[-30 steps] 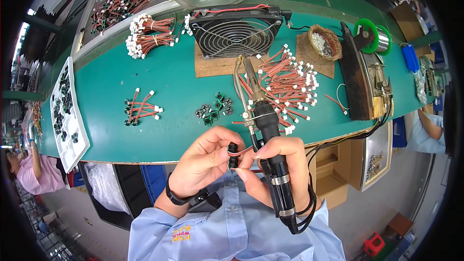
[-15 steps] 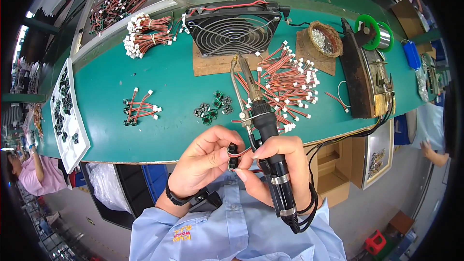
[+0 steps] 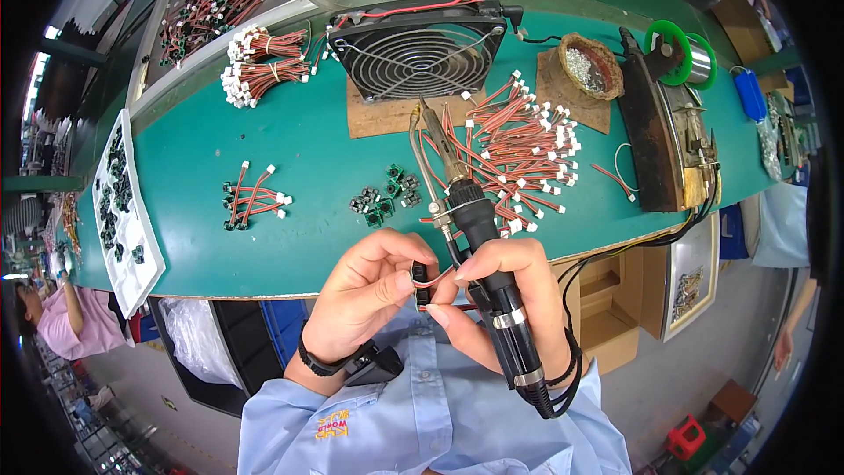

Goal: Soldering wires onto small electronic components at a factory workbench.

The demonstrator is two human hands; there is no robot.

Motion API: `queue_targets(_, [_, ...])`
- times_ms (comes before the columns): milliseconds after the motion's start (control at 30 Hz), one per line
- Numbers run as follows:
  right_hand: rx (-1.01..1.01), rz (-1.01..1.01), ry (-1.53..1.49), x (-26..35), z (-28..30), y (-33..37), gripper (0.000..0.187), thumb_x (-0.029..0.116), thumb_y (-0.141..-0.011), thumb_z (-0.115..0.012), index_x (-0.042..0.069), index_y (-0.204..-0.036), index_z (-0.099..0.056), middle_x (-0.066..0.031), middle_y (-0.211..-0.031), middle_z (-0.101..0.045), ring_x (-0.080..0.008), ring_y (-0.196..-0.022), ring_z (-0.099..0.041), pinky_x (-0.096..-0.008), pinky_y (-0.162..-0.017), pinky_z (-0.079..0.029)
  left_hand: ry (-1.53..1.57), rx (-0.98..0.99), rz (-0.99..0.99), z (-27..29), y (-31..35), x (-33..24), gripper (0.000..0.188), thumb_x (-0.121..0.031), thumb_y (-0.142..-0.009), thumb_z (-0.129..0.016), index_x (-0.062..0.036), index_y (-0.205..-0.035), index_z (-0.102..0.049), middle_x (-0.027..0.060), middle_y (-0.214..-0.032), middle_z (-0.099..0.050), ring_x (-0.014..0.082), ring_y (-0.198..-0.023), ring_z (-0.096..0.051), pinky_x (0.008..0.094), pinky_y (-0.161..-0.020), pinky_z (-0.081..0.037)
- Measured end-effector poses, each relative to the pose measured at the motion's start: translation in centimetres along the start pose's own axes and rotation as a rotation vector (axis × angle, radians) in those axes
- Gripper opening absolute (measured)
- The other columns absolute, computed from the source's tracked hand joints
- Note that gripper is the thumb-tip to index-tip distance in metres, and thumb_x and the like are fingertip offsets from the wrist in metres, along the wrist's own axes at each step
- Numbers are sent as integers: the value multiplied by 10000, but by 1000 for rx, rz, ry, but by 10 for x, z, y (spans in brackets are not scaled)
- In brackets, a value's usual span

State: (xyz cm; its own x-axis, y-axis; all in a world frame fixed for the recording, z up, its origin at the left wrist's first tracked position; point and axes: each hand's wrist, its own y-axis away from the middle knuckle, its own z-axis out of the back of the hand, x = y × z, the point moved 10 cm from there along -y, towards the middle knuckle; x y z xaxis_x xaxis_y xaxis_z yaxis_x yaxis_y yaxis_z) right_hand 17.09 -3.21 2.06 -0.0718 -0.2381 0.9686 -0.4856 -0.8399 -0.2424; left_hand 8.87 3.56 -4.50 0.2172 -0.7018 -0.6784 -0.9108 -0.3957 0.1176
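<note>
My left hand (image 3: 353, 295) is closed, its thumb and fingertips pinching a small black component (image 3: 422, 286) just beyond the bench's front edge. A red-and-white wire (image 3: 444, 278) runs from the component to the fingertips of my right hand (image 3: 536, 299). That hand is wrapped round the black handle of a soldering iron (image 3: 477, 218) with a thin metal feed tube clamped alongside. The iron's tip points away from me, toward the fan. Several small green-and-black components (image 3: 385, 196) lie beyond my left hand. A pile of red wire leads with white connectors (image 3: 527, 154) lies right of the iron.
A black fan (image 3: 418, 53) stands at the back. To the right are a round bowl (image 3: 587, 69), a solder spool (image 3: 681, 54) and a dark iron stand (image 3: 651, 132). Wired pieces (image 3: 253, 198) and a white tray (image 3: 132, 255) lie left. Cables trail from the iron.
The soldering iron's tip has shifted slightly left, with the iron tilting a little more. Both hands keep their grip. A passer-by's arm at the far right has moved.
</note>
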Motion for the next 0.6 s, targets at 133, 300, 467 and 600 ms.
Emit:
queue_targets(133, [28,-22,19,0,0,-2,408,-64,-701,-687,33,-1041,-483,-52,-769,-601,-140,-660,-616,-249,-610,-477,-54,0,-13,-2,1,-5,196,-105,-881,-582,-1,-1038,-525,86,-1021,-566,158,-953,-537,302,-836,-428])
queue_targets(300, [38,-45,64,-1,2,-3,411,-64,-701,-697,33,-1039,-485,-52,-765,-603,-141,-674,-622,-250,-620,-480,-233,-107,25,-2,8,-14,170,-43,-884,-551,23,-1036,-514,107,-1039,-581,161,-963,-554,307,-855,-439])
queue_targets(467, [-6,-63,12,-4,5,-1,410,-67,-706,-700,31,-1042,-487,-50,-772,-607,-147,-701,-634,-253,-636,-490,-283,-194,0,-10,7,-23,201,-118,-872,-572,23,-991,-490,106,-944,-594,145,-870,-561,277,-795,-425])
queue_targets(600, [-33,-71,-2,-5,6,2,419,-74,-705,-700,32,-1050,-487,-47,-783,-612,-151,-732,-641,-251,-632,-499,-267,-58,-37,-13,9,-24,177,-14,-909,-489,13,-1079,-446,141,-1050,-588,175,-986,-573,316,-873,-443])
